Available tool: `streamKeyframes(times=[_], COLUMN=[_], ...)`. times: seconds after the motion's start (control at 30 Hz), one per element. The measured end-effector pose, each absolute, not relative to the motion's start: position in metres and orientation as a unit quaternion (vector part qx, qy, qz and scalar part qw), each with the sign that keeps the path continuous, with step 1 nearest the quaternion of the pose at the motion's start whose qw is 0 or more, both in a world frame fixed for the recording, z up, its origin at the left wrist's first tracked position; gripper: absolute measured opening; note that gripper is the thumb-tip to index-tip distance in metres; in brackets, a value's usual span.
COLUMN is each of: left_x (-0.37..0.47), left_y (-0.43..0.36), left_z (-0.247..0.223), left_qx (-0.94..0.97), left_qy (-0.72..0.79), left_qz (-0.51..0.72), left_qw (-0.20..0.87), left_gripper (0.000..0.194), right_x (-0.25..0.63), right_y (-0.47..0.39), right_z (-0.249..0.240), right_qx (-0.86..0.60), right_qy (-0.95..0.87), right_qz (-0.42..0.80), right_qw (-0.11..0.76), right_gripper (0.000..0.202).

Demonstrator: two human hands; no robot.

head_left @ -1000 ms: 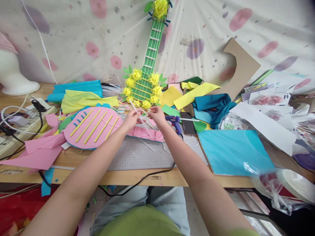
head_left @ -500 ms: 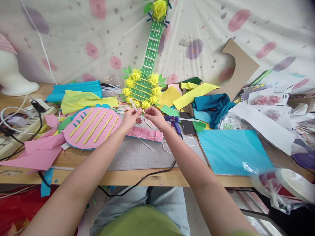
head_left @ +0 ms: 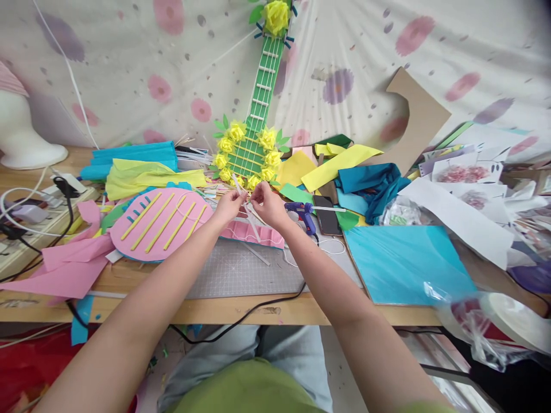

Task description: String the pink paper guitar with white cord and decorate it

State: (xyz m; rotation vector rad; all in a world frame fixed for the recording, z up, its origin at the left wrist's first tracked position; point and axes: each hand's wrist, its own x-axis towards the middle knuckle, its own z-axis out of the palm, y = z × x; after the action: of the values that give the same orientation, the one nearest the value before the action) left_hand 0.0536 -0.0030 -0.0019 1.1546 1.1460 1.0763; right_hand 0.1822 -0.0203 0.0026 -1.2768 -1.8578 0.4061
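Note:
My left hand (head_left: 231, 206) pinches a thin white strip (head_left: 236, 183) that slants down between the hands. Close beside it, my right hand (head_left: 267, 204) has its fingers curled together; what sits in their tips is too small to make out. Below both hands lies a pink paper guitar, its body (head_left: 155, 223) with yellow strips at the left and its neck (head_left: 252, 233) under the hands. White string loops over the guitar. A blue glue gun (head_left: 305, 214) lies just right of my right hand.
A green guitar (head_left: 260, 109) with yellow paper flowers leans against the curtain. Around are a grey cutting mat (head_left: 232, 272), a phone (head_left: 328, 216), a blue board (head_left: 408, 264), crepe paper (head_left: 150, 176), a power strip (head_left: 38, 229) and a black cable (head_left: 253, 312) along the front edge.
The right hand has moved slightly left and up, closer to the left hand. The white strip's lower end now shows hanging over the pink neck. More of the glue gun is visible.

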Motion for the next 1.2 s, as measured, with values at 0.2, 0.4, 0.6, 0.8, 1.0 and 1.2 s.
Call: streamKeyframes(times=[0.2, 0.4, 0.6, 0.8, 1.0, 1.2], left_x=[0.050, 0.050, 0.052, 0.044, 0.037, 0.035], left_y=[-0.002, -0.002, -0.007, -0.005, -0.001, 0.003], left_z=[-0.007, -0.005, -0.001, -0.004, 0.000, 0.004], left_qx=[0.489, 0.479, 0.479, 0.448, 0.449, 0.446], left_qy=[0.486, 0.486, 0.484, 0.513, 0.517, 0.520], left_qz=[0.461, 0.457, 0.456, 0.454, 0.454, 0.462], left_qw=[0.558, 0.571, 0.572, 0.575, 0.570, 0.563], left_gripper=[0.019, 0.015, 0.015, 0.015, 0.014, 0.014], right_x=[0.189, 0.182, 0.173, 0.184, 0.199, 0.212], right_y=[-0.020, -0.027, -0.023, -0.001, 0.015, 0.019], right_z=[0.003, 0.007, 0.001, -0.001, 0.005, 0.009], right_qx=[-0.519, -0.490, -0.538, -0.574, -0.493, -0.528], right_qy=[-0.725, -0.746, -0.707, -0.477, -0.321, -0.409], right_qz=[0.200, 0.223, 0.153, 0.297, 0.447, 0.363], right_qw=[0.407, 0.391, 0.433, 0.595, 0.674, 0.649], right_gripper=[0.011, 0.016, 0.012, 0.015, 0.025, 0.023])
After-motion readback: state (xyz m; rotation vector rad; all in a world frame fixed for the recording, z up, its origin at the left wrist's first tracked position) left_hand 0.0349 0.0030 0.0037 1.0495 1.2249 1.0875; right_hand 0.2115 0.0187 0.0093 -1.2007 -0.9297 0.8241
